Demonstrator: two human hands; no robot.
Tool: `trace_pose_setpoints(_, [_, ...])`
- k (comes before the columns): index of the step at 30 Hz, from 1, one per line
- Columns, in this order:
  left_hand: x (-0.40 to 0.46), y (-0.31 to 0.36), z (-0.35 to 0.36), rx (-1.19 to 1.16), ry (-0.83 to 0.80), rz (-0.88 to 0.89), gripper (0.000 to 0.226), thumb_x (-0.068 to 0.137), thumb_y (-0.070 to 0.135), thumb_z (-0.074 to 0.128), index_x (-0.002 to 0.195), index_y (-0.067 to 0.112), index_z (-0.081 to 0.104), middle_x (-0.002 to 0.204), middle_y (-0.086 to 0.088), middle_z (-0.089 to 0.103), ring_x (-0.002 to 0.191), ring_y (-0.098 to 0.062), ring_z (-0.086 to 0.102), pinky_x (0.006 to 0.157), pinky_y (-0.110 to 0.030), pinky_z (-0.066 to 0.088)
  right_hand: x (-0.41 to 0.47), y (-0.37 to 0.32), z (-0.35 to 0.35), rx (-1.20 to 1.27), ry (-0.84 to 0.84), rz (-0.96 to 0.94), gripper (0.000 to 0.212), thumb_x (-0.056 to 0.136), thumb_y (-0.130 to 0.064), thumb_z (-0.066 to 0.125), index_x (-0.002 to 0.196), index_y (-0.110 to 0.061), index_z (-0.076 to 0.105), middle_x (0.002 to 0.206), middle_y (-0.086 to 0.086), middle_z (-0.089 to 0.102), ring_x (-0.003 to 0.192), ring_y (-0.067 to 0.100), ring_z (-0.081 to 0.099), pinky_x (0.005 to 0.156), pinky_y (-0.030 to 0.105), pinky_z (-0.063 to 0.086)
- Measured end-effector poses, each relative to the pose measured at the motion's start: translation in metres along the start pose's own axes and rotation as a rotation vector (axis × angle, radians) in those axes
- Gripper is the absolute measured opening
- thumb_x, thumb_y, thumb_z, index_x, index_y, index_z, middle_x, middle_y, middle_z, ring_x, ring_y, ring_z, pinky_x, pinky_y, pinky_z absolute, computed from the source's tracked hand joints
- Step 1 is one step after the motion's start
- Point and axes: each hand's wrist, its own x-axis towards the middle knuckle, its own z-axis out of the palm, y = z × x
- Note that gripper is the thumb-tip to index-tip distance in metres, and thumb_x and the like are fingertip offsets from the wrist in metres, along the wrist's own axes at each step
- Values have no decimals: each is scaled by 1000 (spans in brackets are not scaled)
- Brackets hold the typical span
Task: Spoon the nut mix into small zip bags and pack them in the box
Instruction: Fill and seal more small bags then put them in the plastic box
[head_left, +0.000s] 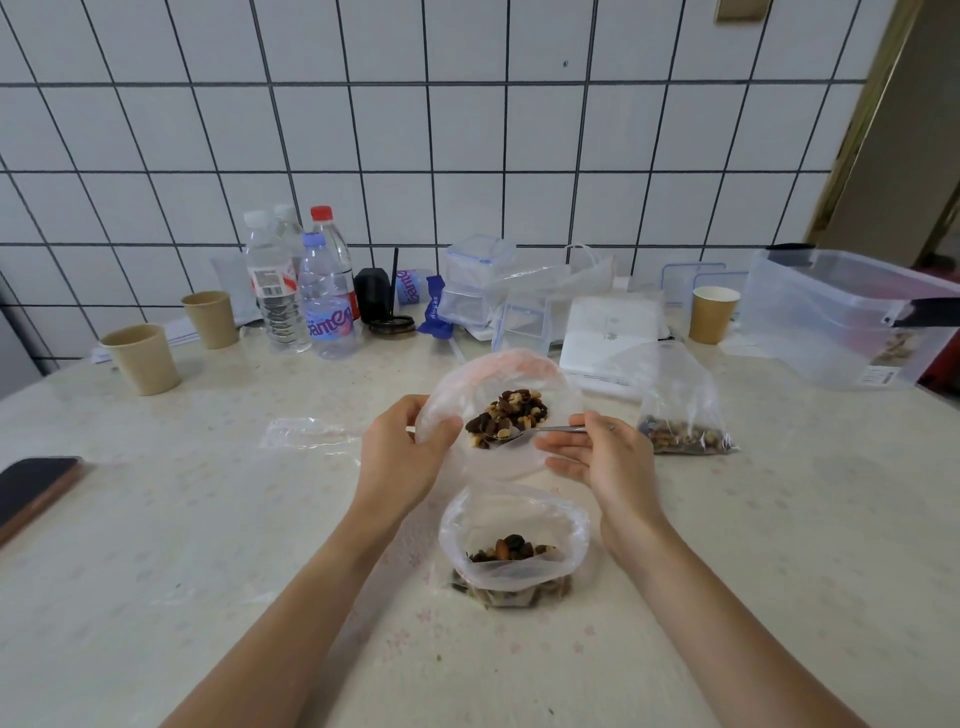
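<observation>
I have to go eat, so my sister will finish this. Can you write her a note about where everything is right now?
Left hand holds the small bag open above the table.
Right hand holds the spoon, loaded with nut mix, at the bag's mouth.
The big nut bag sits open nearest you.
One filled bag lies to the right; an empty bag lies to the left.
The box is far right.
Done: one bag filled.
Left: tip this spoonful in, fill, zip, then pack the bags in the box.
</observation>
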Motion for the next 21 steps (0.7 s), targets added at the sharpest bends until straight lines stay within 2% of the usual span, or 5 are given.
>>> trace_pose_setpoints(6, [1,9,-13,132,54,13,60,78,53,84,127,33,56,117,18,57,98,-1,58,80,-20,47,-5,-17,-5,50,-16,-5,26,109,-17,45,102,0,64,79,20,77,79,34,78,63,36,62])
trace_pose_setpoints(9, [-7,20,-24,166,125,113,66,76,54,84,131,30,56,123,14,52,110,-5,53,92,-30,47,-17,-38,-10,45,-45,-78,26,109,-18,45,99,-3,64,80,20,77,79,33,79,60,33,63])
trace_pose_setpoints(14, [-43,41,-39,218,62,213,27,86,60,68,98,37,62,103,17,62,86,4,61,69,-19,45,-52,-73,-30,59,-100,-120,28,109,-19,46,98,-3,65,84,22,77,80,34,79,62,33,64])
trace_pose_setpoints(18, [-79,47,-45,248,-165,75,49,83,79,47,84,34,66,82,11,70,68,-8,68,64,-28,52,-83,-82,-47,16,-149,-93,28,109,-18,47,96,0,64,81,24,76,80,38,78,62,34,62])
trace_pose_setpoints(21, [-94,45,-46,220,-242,11,40,88,69,59,83,32,70,78,8,71,63,-13,71,64,-24,54,-98,-74,-59,-4,-189,-70,28,108,-17,47,95,0,64,82,26,75,80,41,77,61,34,62])
